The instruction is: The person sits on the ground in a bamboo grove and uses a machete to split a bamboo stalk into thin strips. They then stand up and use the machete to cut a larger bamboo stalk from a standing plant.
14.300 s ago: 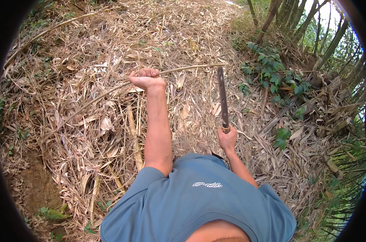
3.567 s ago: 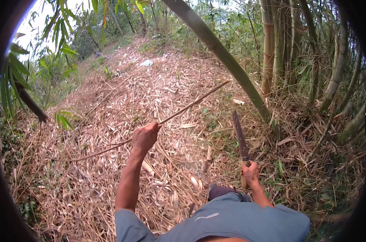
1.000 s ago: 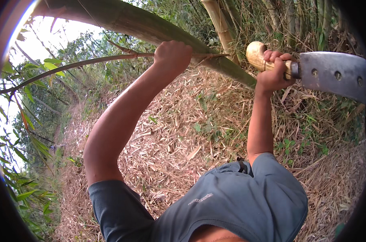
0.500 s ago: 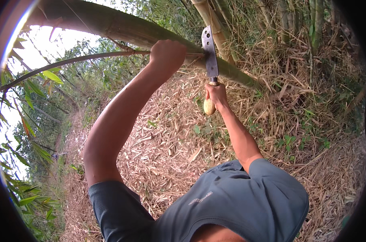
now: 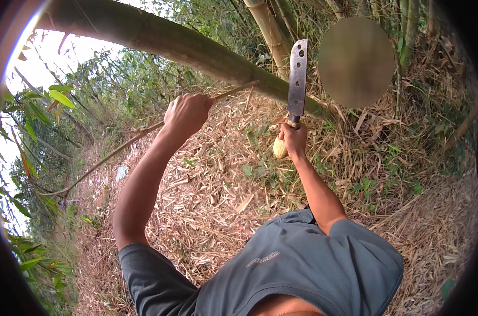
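My left hand [image 5: 188,114] is closed round a thin brown bamboo branch [image 5: 120,147]. Its short end sticks out past my fist toward the bamboo stem, while the long end slopes away down to the left. In my right hand [image 5: 294,138] is a cleaver-like knife [image 5: 298,79] with a row of holes in its wide metal blade and a pale, bulbous handle. The blade points up and partly overlaps the thick green bamboo stem [image 5: 191,55], which slants across the top; whether they touch I cannot tell.
Upright bamboo stems [image 5: 273,37] stand at the back right. Dry leaves and husks [image 5: 212,200] cover the ground, with small green plants [image 5: 375,184] at the right. Leafy twigs [image 5: 60,100] hang at the left. A blurred round patch hides part of the back right.
My left hand has come down and left from the stem, bringing the branch lower. The knife has moved slightly right and down in my right hand.
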A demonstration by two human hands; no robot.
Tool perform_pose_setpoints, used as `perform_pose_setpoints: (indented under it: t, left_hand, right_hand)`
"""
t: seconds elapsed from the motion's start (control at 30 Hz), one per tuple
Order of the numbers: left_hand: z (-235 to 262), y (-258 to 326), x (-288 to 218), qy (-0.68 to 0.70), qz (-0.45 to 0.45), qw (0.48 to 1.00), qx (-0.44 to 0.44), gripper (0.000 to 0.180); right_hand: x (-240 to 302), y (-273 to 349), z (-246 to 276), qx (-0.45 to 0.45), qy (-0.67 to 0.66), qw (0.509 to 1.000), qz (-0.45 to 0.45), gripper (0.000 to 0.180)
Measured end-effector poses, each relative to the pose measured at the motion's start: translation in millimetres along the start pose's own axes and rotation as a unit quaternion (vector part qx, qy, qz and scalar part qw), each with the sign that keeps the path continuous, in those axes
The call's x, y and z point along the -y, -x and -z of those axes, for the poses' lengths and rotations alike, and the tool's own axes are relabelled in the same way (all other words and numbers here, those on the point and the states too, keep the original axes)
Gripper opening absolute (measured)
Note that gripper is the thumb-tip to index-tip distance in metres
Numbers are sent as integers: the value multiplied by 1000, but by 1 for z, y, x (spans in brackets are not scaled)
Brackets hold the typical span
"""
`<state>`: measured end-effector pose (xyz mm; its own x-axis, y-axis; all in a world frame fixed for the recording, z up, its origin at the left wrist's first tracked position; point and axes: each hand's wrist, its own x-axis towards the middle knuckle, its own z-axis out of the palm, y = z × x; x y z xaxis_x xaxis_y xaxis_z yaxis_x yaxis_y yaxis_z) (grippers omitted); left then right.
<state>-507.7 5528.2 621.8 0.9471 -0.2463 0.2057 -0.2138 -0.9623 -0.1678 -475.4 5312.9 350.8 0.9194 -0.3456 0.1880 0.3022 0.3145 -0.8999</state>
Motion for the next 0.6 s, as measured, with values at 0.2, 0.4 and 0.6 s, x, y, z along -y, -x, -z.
perform_pose_setpoints:
  t: [0.2,0.4,0.6]
  left_hand:
    - [-41,29,24,209,61,974,63,51]
    - [-88,53,26,427,89,886,157,61]
    - [-127,69,0,476,3,866,154,51]
  right_hand:
    - [14,9,-5,26,-7,999,30,9]
    - [27,19,-18,65,-103,992,19,8]
    - [45,28,-31,40,-163,985,38,13]
